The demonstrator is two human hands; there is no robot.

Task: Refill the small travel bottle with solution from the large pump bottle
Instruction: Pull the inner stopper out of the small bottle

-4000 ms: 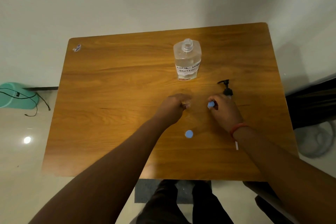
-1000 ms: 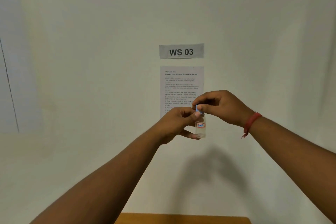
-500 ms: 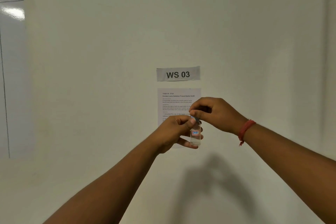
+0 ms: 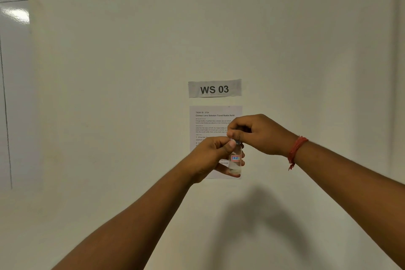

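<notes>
I see the bottle (image 4: 235, 159) held up in the air in front of a pale wall (image 4: 109, 94), between both hands. Its long axis runs nearly vertical, neck up and base down, with a slight lean of the top toward my right. It is clear plastic with a small red-edged label (image 4: 235, 158) on its middle; the writing on that label is too small for me to read.

My left hand (image 4: 213, 158) is wrapped around the bottle from the left, thumb pressed near the neck and fingers curled behind and under the base, so much of the body's left side is covered. My right hand (image 4: 257, 133) comes down from above, fingertips pinched on the blue cap (image 4: 238, 142) at the top. Only a sliver of blue shows below those fingers, so I cannot tell whether the cap is fully seated or how far it is threaded. I cannot judge the liquid level either; the lower part looks faintly cloudy.

A red thread band (image 4: 295, 151) sits on my right wrist.

Behind the hands, a sign (image 4: 214, 88) reading "WS 03" is taped above a printed sheet (image 4: 213, 120), whose lower half is blocked by the hands and bottle. A whiteboard (image 4: 13, 50) is cut off at the left edge. Both forearms run out of the bottom of the view.
</notes>
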